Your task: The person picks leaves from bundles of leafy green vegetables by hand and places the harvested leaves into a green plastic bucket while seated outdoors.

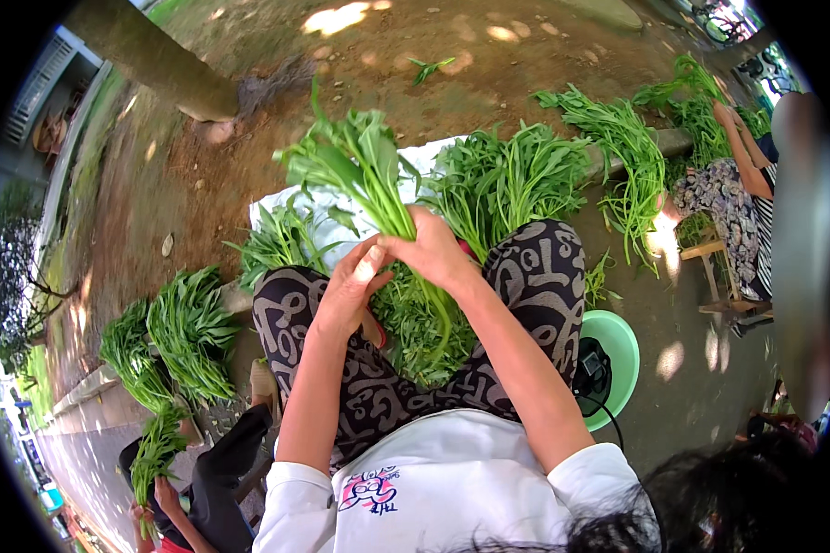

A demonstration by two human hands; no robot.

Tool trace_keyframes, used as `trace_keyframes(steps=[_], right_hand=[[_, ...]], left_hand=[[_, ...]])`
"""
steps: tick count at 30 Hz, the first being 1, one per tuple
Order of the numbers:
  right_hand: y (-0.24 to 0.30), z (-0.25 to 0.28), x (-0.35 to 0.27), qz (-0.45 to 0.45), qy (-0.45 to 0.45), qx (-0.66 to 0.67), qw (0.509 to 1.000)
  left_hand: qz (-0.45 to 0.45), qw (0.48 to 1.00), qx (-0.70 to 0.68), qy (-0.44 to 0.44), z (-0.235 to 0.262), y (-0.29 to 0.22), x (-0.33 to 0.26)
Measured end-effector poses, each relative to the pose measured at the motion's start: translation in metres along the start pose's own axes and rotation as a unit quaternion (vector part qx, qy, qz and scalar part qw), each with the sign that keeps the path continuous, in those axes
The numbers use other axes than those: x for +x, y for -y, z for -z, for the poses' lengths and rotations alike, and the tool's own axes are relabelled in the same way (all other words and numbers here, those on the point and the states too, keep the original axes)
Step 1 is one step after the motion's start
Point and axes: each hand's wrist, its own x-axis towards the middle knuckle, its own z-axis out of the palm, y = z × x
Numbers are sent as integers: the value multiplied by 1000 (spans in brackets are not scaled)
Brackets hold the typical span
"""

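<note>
Both hands, left hand (pixel 352 288) & right hand (pixel 431 249), grip greens bunch (pixel 364 170); green basin (pixel 618 355) rt, leaf piles around.

Glossy leafy greens (pixel 360 166) – patterned matt cloth trousers (pixel 544 276), smooth green plastic basin (pixel 622 346), rough bare earth (pixel 249 129)

An outdoor work spot beside a road or path is shown. Bare brown dirt (pixel 249 111) is seen, and a tree trunk (pixel 152 55) is rooted in it. Piles of long green leafy stalks (pixel 512 180) are laid on a white sheet (pixel 429 157) and along a low curb (pixel 88 387). Low wooden stools (pixel 710 253) are set on the pavement, and a green plastic basin (pixel 618 346) is placed there too.
</note>
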Motion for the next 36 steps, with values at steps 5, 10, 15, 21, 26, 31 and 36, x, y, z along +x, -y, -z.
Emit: trace_keyframes(steps=[5,10,15,21,26,31,36], right_hand=[[-8,-26,-25,28,45,-36,998],[-10,-25,-37,64,25,-140,988],[-14,-24,-43,57,-2,-101,993],[-33,-17,-34,-11,37,41,998],[-35,-13,-34,-18,43,17,999],[-38,-13,-32,-30,63,138,988],[-35,-8,-31,-78,24,213,974]], left_hand=[[8,988,-151,24,-2,20,5],[-50,978,-204,-13,10,26,11],[-49,967,-248,-28,17,29,14],[-12,982,-180,-62,11,21,4],[-19,986,-158,-54,16,26,4],[-33,981,-183,-55,15,25,5],[-34,979,-195,-55,17,23,4]])
